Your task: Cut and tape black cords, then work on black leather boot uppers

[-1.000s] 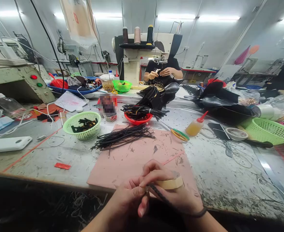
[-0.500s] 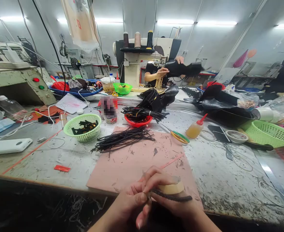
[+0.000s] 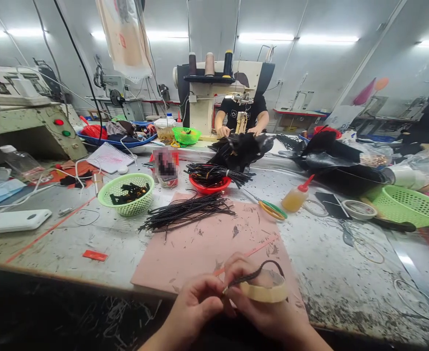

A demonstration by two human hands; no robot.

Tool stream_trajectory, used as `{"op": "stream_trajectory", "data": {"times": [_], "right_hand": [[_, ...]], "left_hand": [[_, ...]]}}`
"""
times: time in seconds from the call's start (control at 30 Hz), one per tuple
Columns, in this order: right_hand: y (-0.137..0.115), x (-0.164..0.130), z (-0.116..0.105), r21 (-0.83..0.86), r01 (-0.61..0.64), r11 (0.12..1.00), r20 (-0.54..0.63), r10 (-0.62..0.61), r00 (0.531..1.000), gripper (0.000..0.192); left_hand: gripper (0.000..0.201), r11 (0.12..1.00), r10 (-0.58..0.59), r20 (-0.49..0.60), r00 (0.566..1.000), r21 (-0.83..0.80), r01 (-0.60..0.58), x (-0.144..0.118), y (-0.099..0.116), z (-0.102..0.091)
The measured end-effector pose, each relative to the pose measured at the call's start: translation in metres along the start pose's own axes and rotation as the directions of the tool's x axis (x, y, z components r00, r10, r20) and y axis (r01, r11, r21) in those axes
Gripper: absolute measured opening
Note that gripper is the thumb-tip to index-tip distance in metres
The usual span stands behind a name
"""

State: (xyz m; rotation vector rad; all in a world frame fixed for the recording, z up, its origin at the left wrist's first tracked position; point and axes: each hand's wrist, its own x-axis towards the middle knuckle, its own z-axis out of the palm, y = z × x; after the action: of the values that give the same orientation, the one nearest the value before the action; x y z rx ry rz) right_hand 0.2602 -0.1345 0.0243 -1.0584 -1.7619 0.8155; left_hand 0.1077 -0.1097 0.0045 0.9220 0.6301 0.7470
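At the near edge of the table my left hand (image 3: 194, 304) and my right hand (image 3: 262, 304) meet over the pink mat (image 3: 200, 246). A thin black strip (image 3: 259, 273) is pinched between the fingers of both hands and bends up in a loop. A roll of beige tape (image 3: 267, 288) sits around the fingers of my right hand, under that loop. A loose pile of black strips (image 3: 185, 212) lies on the far end of the mat.
A green basket (image 3: 126, 193) of black pieces, a red bowl (image 3: 210, 184) with bundled strips, scissors (image 3: 271, 209), a glue bottle (image 3: 297, 196) and a second green basket (image 3: 408, 204) lie beyond. A white device (image 3: 13, 221) lies left. A person (image 3: 242, 114) works at a sewing machine opposite.
The black strip has swung from pointing down toward my right wrist to arching up over the tape roll. The person opposite has lowered the black piece onto the table.
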Motion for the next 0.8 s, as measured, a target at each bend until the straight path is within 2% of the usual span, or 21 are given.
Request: {"op": "stream_trajectory", "data": {"times": [0.07, 0.13, 0.2, 0.3, 0.33, 0.4, 0.47, 0.53, 0.6, 0.67, 0.73, 0.8], "right_hand": [[0.000, 0.000, 0.002, -0.134, -0.014, 0.991, 0.009, 0.015, 1.000, 0.006], [0.001, -0.001, 0.006, -0.245, 0.010, 0.970, 0.032, -0.002, 0.999, 0.009], [0.006, -0.002, 0.007, -0.368, 0.086, 0.926, 0.090, -0.057, 0.994, 0.012], [0.024, -0.005, 0.001, -0.622, 0.168, 0.765, 0.069, -0.160, 0.985, 0.018], [0.032, -0.007, -0.004, -0.690, 0.148, 0.709, 0.028, -0.178, 0.984, 0.019], [0.050, -0.013, -0.020, -0.764, 0.034, 0.644, -0.088, -0.156, 0.984, 0.021], [0.065, -0.021, -0.042, -0.764, -0.109, 0.636, -0.175, -0.041, 0.984, 0.024], [0.077, -0.027, -0.069, -0.741, -0.286, 0.607, -0.250, 0.146, 0.957, 0.032], [0.085, -0.032, -0.096, -0.724, -0.476, 0.499, -0.312, 0.378, 0.871, 0.036], [0.089, -0.036, -0.120, -0.738, -0.593, 0.323, -0.364, 0.549, 0.752, 0.031], [0.090, -0.039, -0.139, -0.748, -0.639, 0.180, -0.397, 0.651, 0.647, 0.034], [0.089, -0.039, -0.150, -0.705, -0.706, 0.070, -0.483, 0.682, 0.549, 0.041]], "left_hand": [[0.029, 0.950, 0.127, -0.055, 0.990, 0.294, -0.105, 0.000, 0.009, -0.003], [0.030, 0.873, 0.180, -0.053, 0.982, 0.469, -0.134, -0.002, 0.013, -0.005], [0.031, 0.864, 0.158, -0.053, 0.986, 0.490, -0.112, -0.004, 0.013, -0.008], [0.033, 0.909, 0.061, -0.128, 0.990, 0.417, -0.002, -0.005, 0.007, -0.011], [0.033, 0.919, 0.016, -0.170, 0.985, 0.391, 0.053, -0.004, 0.005, -0.012], [0.032, 0.917, -0.074, -0.249, 0.966, 0.364, 0.164, 0.004, 0.007, -0.015], [0.030, 0.896, -0.120, -0.315, 0.942, 0.374, 0.239, 0.017, 0.015, -0.021], [0.028, 0.879, -0.095, -0.367, 0.925, 0.405, 0.251, 0.033, 0.028, -0.030], [0.025, 0.881, -0.045, -0.399, 0.916, 0.417, 0.225, 0.047, 0.046, -0.045], [0.023, 0.886, 0.004, -0.431, 0.902, 0.421, 0.197, 0.056, 0.065, -0.062], [0.023, 0.889, 0.034, -0.471, 0.882, 0.417, 0.188, 0.060, 0.082, -0.082], [0.022, 0.888, 0.049, -0.516, 0.855, 0.415, 0.199, 0.059, 0.094, -0.100]]}}
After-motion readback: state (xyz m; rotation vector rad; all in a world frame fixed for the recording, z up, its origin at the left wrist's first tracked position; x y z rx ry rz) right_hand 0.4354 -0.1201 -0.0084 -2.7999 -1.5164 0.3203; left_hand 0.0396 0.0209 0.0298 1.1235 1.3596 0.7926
